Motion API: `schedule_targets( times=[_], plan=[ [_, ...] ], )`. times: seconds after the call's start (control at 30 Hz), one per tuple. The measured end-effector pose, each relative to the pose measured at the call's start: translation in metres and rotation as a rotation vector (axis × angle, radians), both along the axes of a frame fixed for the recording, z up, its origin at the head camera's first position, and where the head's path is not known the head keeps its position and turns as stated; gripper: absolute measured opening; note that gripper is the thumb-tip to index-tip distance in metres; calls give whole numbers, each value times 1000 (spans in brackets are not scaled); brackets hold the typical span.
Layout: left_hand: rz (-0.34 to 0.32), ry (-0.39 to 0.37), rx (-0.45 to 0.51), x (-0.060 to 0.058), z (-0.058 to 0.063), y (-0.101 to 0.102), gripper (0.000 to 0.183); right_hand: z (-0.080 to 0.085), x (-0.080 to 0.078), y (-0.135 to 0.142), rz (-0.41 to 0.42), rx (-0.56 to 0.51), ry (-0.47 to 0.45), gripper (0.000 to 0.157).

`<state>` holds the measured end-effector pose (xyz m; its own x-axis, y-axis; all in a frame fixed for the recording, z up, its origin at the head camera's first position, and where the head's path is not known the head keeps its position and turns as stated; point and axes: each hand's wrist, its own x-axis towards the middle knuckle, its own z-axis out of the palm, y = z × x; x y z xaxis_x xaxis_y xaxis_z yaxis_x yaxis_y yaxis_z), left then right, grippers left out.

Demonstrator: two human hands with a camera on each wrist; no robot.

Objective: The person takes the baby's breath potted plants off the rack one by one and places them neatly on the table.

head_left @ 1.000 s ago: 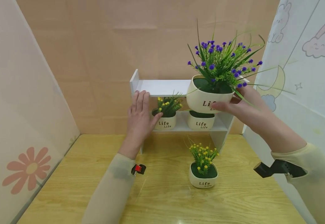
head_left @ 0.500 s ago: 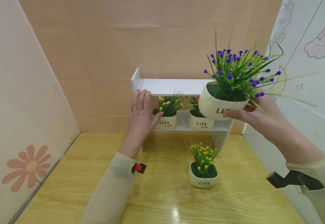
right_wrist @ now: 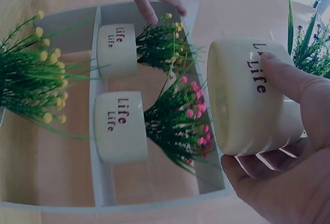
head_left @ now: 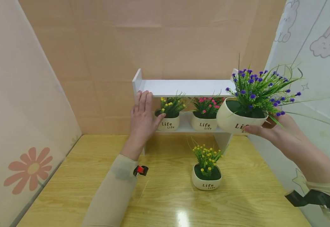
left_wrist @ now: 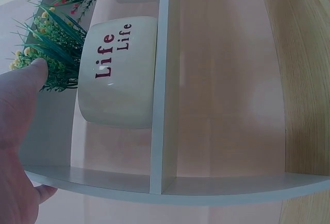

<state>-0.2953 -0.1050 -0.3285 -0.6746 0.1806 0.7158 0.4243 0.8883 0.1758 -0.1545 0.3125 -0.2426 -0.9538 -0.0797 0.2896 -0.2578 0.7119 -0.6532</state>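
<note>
My right hand [head_left: 278,129] grips a cream pot of purple flowers [head_left: 240,118] in the air, at the right end of the white shelf [head_left: 187,87]. In the right wrist view the thumb lies over the lettering of the held pot [right_wrist: 242,95], and the fingers curl under it. With its fingers straight, my left hand [head_left: 143,116] rests on the shelf's left end. Its thumb reaches toward the yellow-flowered pot [head_left: 168,124] on the middle board. Beside that pot stands a pink-flowered one [head_left: 204,124]. The left wrist view shows the left thumb [left_wrist: 36,72] by the yellow flowers.
Another yellow-flowered pot [head_left: 207,183] stands on the wooden table [head_left: 102,176] in front of the shelf. A tan backdrop [head_left: 102,56] hangs behind, with a pale wall [head_left: 31,104] on the left and a patterned wall [head_left: 318,85] on the right.
My right hand has carried the purple-flowered pot to the right and down from the top board, uncovering the pink-flowered pot. The left hand has stayed on the shelf.
</note>
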Motion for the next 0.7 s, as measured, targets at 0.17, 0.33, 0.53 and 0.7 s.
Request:
schedule_targets(
  times=[0.17,0.33,0.53,0.7],
  plan=[
    [13,-8,-2,0,-2,-4,104,-14,2,11,-38,95,13,43],
    [18,-7,5,-1,-4,-6,102,-28,2,22,-10,117,15,57],
    [11,-7,8,-1,-3,-7,104,-41,5,26,-14,142,42,68],
    [12,-2,1,-2,-3,-7,104,-56,9,33,20,139,55,67]
  ],
)
